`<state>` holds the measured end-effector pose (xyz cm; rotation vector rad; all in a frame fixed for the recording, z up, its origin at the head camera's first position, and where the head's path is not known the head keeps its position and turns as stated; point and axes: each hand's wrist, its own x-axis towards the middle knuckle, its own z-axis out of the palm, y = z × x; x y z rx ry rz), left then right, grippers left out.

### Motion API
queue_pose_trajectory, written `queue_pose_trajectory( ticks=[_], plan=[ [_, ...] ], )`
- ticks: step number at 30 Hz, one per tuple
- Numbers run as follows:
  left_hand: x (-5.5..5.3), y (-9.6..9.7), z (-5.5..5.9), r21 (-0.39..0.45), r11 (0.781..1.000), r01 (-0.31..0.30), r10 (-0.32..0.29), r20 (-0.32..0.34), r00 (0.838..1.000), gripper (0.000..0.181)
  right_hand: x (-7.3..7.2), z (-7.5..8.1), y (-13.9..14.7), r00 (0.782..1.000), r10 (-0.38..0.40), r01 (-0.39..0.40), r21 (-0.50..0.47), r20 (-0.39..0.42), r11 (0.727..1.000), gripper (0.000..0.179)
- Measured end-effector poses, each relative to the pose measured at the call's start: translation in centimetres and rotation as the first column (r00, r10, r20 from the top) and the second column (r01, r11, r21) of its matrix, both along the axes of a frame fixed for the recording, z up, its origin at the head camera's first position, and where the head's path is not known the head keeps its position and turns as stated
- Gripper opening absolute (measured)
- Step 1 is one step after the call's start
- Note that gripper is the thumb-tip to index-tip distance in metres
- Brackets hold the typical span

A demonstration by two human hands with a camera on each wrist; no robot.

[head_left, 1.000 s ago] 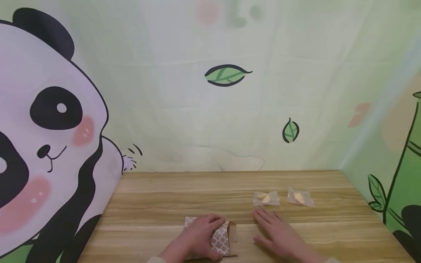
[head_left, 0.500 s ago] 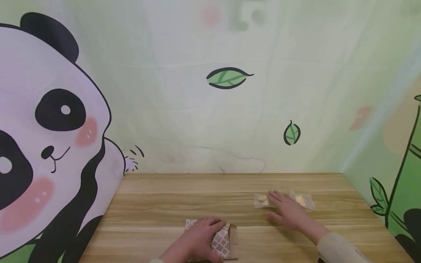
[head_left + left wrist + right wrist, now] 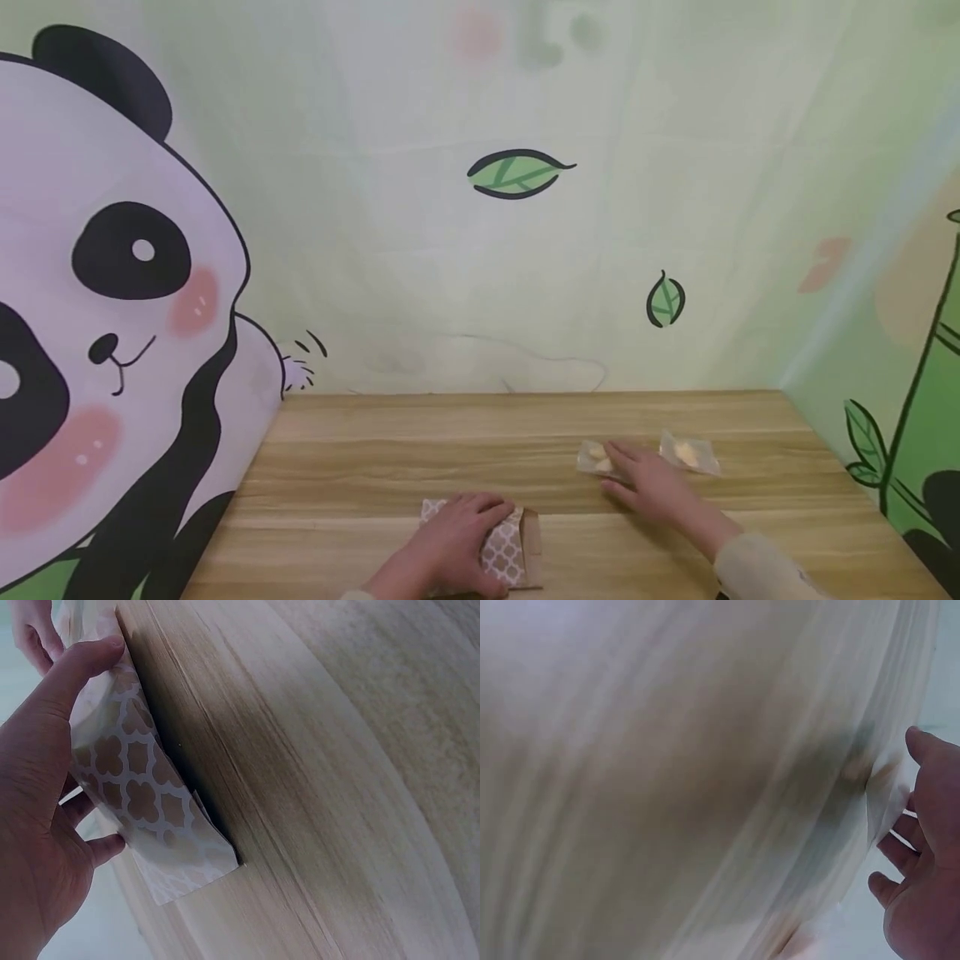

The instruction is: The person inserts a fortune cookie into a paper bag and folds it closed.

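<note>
1. The left hand's fingers grasp a patterned box, which lies on the bench with its flapped end facing right.
2. The right hand covers part of the left packet, a clear one with pale contents; whether its fingers pinch it, one cannot tell.
3. The right packet lies on the bench, just beside the right hand.

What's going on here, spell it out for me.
A person works at a wooden table with both bare hands. The left hand holds a patterned paper pouch down on the table, its open end facing right. The right hand reaches over the nearer packet, partly covering it; whether it grips it is hard to tell. The other clear packet lies just to the right, untouched.
</note>
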<state>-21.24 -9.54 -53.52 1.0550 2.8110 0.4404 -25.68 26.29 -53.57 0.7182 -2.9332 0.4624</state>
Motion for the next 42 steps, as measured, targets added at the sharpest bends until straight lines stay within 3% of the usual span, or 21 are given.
queue_pose_trajectory(
  ticks=[6,11,15,19,25,32,42],
  plan=[
    [0.1,0.1,0.2,-0.005,1.0,0.003,-0.003,-0.015,1.0,0.1,3.0,-0.3,-0.6,0.998,0.004,-0.004,-0.005,-0.06,1.0,0.069],
    [0.1,0.2,0.2,-0.024,1.0,-0.012,0.013,0.02,1.0,0.101,4.9,-0.5,-1.1,1.0,-0.022,0.022,-0.021,-0.013,1.0,0.073],
    [0.0,0.1,0.2,-0.024,0.999,-0.022,0.023,0.038,0.999,0.102,5.4,-0.2,-1.4,1.0,-0.028,0.028,-0.014,0.003,1.0,0.072],
    [0.1,0.1,0.3,-0.02,1.0,-0.024,0.025,0.038,0.999,0.102,5.1,0.4,-1.4,0.997,-0.05,0.054,-0.073,0.054,0.996,0.071],
    [0.2,0.1,0.4,-0.026,0.999,-0.027,0.028,0.038,0.999,0.102,3.1,0.9,-0.6,0.998,-0.044,0.05,-0.129,0.043,0.99,0.063],
    [0.1,0.1,0.3,-0.032,0.999,-0.022,0.024,0.053,0.998,0.101,1.1,0.7,-0.1,0.998,-0.024,0.03,-0.097,0.061,0.995,0.068],
    [0.1,0.1,0.4,-0.042,0.999,-0.025,0.027,0.044,0.999,0.1,0.7,0.4,-0.6,0.994,-0.02,0.028,-0.073,0.105,0.997,0.074]
  ],
)
